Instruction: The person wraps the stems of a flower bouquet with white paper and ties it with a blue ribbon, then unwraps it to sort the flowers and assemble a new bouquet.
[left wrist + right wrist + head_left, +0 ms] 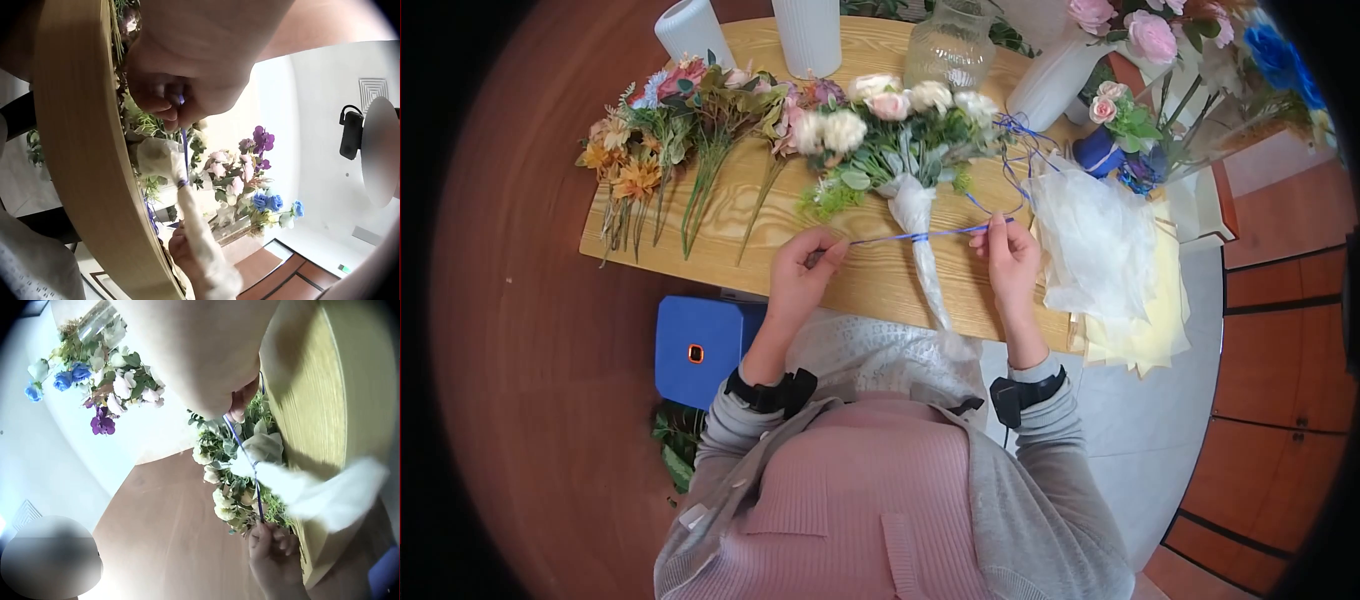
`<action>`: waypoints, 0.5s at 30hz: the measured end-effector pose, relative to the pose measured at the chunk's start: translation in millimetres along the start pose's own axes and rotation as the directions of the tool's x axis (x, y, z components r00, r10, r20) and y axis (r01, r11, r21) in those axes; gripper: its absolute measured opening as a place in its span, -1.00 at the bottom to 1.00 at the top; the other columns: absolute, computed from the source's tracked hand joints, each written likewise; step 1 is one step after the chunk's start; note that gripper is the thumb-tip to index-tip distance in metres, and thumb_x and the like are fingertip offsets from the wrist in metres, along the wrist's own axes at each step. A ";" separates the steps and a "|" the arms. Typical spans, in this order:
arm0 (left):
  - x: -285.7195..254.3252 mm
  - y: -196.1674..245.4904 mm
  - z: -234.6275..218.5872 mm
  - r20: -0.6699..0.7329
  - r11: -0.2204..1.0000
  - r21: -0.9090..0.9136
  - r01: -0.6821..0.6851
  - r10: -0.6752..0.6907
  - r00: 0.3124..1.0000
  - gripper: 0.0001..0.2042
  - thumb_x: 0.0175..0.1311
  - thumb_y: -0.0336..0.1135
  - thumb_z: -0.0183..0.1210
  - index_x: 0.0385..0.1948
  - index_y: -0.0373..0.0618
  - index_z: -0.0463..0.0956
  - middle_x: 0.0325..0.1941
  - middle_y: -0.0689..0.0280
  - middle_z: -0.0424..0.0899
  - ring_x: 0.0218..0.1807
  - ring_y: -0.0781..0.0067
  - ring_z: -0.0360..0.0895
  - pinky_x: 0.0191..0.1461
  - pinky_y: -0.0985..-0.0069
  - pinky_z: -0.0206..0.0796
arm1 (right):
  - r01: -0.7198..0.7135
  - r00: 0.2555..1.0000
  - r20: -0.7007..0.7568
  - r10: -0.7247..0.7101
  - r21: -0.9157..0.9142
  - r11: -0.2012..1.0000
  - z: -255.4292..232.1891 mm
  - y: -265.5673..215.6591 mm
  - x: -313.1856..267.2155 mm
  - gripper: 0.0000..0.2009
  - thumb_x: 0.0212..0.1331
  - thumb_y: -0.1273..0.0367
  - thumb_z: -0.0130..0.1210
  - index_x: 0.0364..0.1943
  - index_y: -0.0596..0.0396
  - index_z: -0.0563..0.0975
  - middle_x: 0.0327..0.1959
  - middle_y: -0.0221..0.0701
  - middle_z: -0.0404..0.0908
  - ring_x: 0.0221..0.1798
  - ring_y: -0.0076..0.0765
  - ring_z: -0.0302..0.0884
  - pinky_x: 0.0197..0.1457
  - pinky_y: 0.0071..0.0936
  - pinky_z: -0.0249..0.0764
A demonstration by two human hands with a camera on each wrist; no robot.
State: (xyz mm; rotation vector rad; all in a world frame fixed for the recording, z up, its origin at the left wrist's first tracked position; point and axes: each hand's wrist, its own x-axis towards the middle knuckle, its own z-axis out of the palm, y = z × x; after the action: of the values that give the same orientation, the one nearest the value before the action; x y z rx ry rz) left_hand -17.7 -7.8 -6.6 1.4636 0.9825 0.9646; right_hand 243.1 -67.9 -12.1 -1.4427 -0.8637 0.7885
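Left hand (805, 268) and right hand (1006, 255) each pinch an end of the blue ribbon (920, 236), fingers clamped on it, drawn taut across the wrapped stem of the bouquet (900, 135) lying on the counter (700, 262). Only the head view shows loose flowers (670, 120) far left and white tissue (1095, 240) right. Wrist views show the ribbon looped round the stem from beneath.

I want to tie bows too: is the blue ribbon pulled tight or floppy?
Tight: the blue ribbon runs straight from left hand to right hand, wrapped around the bouquet's white stem wrap.
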 end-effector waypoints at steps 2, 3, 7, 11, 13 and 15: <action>-5.0 1.2 -4.2 0.024 0.998 0.033 0.058 -0.059 0.998 -0.82 0.34 -0.27 0.08 -0.33 -0.20 0.49 -0.54 0.41 0.50 -0.56 0.66 0.40 -0.50 0.72 0.21 | 0.061 0.997 0.036 -0.065 0.108 0.992 3.4 -4.5 -7.4 -0.71 0.36 0.35 -0.07 -0.47 0.23 0.52 -0.48 -0.38 0.59 -0.50 -0.64 0.44 -0.37 -0.69 0.38; -4.9 3.2 -5.3 0.026 0.998 0.033 0.061 -0.062 0.998 -0.82 0.34 -0.27 0.08 -0.33 -0.20 0.49 -0.54 0.41 0.50 -0.56 0.66 0.40 -0.50 0.72 0.21 | 0.021 0.998 0.057 -0.029 0.137 0.990 4.1 -9.9 -10.3 -0.71 0.36 0.36 -0.07 -0.48 0.24 0.53 -0.50 -0.38 0.59 -0.48 -0.65 0.44 -0.35 -0.69 0.38; -2.7 32.5 5.1 0.143 0.852 -0.473 0.227 -0.180 0.973 -0.68 0.42 -0.14 -0.09 -0.30 -0.23 0.49 -0.42 0.34 0.57 -0.43 0.57 0.49 -0.35 0.64 0.34 | 0.016 0.948 0.310 -0.076 0.191 0.981 2.4 -26.9 -17.6 -0.77 0.35 0.34 -0.04 -0.32 0.25 0.53 -0.39 -0.37 0.60 -0.41 -0.65 0.45 -0.31 -0.68 0.39; 6.2 8.5 2.6 0.291 0.811 -0.486 0.326 -0.201 0.935 -0.65 0.43 -0.12 -0.10 -0.09 -0.25 0.45 -0.25 0.22 0.60 -0.30 0.50 0.53 -0.27 0.65 0.35 | 0.043 0.924 0.346 -0.162 0.327 0.944 6.1 -27.3 -16.9 -0.72 0.32 0.30 0.01 -0.03 0.23 0.41 -0.21 -0.35 0.57 -0.27 -0.63 0.47 -0.20 -0.68 0.41; 3.8 -7.9 15.7 0.229 0.947 -0.280 0.158 -0.094 0.969 -0.73 0.37 -0.20 -0.01 -0.15 -0.22 0.51 -0.29 0.27 0.60 -0.33 0.50 0.52 -0.29 0.60 0.34 | 0.016 0.943 0.316 -0.101 0.262 0.965 6.0 -16.2 -15.9 -0.66 0.30 0.30 0.04 0.05 0.22 0.37 -0.17 -0.35 0.55 -0.24 -0.62 0.48 -0.17 -0.69 0.41; 2.7 -13.9 26.1 0.189 0.999 -0.047 -0.020 0.028 0.982 -0.81 0.31 -0.29 0.09 -0.22 -0.19 0.56 -0.33 0.31 0.61 -0.35 0.50 0.52 -0.31 0.55 0.33 | -0.190 0.873 0.477 0.096 0.152 0.970 9.0 -9.7 -16.8 -0.65 0.23 0.36 0.13 0.03 0.24 0.39 -0.23 -0.42 0.55 -0.24 -0.66 0.48 -0.18 -0.72 0.41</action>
State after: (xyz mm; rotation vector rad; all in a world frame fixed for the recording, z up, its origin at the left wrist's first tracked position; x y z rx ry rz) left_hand 6.8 -12.7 -22.8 1.5024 0.8014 0.8415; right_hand 226.4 -78.1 -3.3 -1.1650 -1.0138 1.3352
